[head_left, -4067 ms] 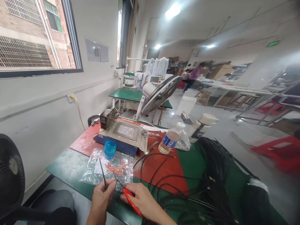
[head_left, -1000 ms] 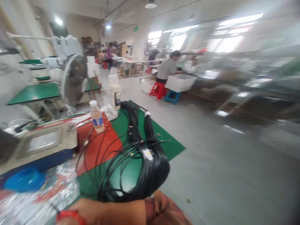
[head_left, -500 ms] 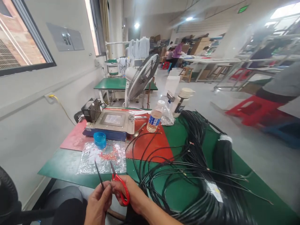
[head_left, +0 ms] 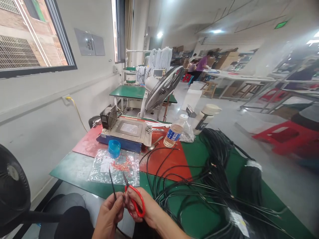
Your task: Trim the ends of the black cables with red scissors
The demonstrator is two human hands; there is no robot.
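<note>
My left hand [head_left: 111,208] is closed around a thin black cable [head_left: 112,182], whose stripped end points up and away from me. In my right hand [head_left: 139,203] is a pair of red-handled scissors [head_left: 143,207], the dark blades [head_left: 126,180] pointing up. The fingertips of both hands meet, or nearly so, in front of the table edge; what lies between them is too small to make out. Just beyond them, a clear plastic bag [head_left: 98,171] lies flat with small red and orange bits [head_left: 122,165] scattered on it. A blue round cap [head_left: 114,148] stands at its far edge.
Black cable bundles [head_left: 216,156] cover the table's right side. Behind the bag sit a hot plate [head_left: 122,141], a small fan [head_left: 109,117], a spoon [head_left: 155,143], a labelled bottle [head_left: 173,134] and a thermos [head_left: 205,119]. A large fan [head_left: 165,88] stands beyond; people work farther back.
The camera view has turned slightly left and up, so the scene sits farther right and lower. Both hands stay together, still holding the cable and the scissors.
</note>
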